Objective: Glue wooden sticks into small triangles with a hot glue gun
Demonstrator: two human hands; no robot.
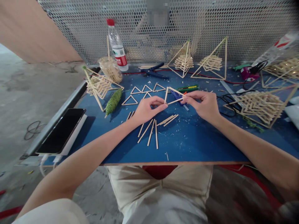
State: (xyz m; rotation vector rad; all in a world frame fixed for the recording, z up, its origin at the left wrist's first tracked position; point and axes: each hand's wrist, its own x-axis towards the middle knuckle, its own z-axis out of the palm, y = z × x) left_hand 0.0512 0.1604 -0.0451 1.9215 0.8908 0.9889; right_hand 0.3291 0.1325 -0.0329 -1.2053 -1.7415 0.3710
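While pinching the wooden-stick triangle [175, 101] above the worktop [191, 140], beyond the loose sticks [156, 134], at its near left corner with the left hand [149, 109] and its right corner with the right hand [205, 104], press lightly, aligning stick ends flush without bowing the thin sides.

Pale wooden-stick triangle [175, 101], thin sides, one corner up, held between hands [149, 109].
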